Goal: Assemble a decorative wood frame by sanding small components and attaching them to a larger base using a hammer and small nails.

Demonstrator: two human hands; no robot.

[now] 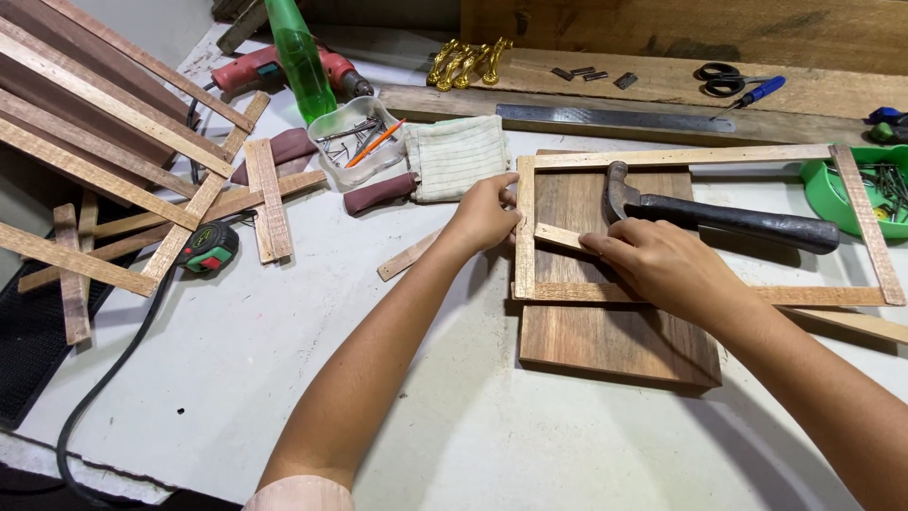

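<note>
The left hand [484, 216] rests against the outer edge of the left upright of a rectangular frame of thin pale wooden strips [705, 156], its grip narrow, fingers curled onto that strip and pressing it rather than lifting it. The right hand [662, 265] lies inside the frame's lower left corner, its grip closed lightly on a short pale wooden strip [560, 237], fingertips pinning one end while the other end points toward the left hand's grip and meets the upright there. Both grips sit over a dark brown rectangular wooden board [615, 345], which lies flat on the white desk [284, 360] under the left part of the frame. Just beyond the right grip, a hammer with a dark handle and grey metal head [719, 218] lies across the board inside the frame, head toward the left hand. Further beyond the left grip is a folded striped pale cloth [454, 156], and beside it a clear plastic tub of nails with an orange pencil [359, 142]. Well out to the left of the left grip lie a black and green tape measure [210, 248] and loose crossed wooden strips [270, 199]. Far right of the right grip sits a green bowl of nails [832, 194].
</note>
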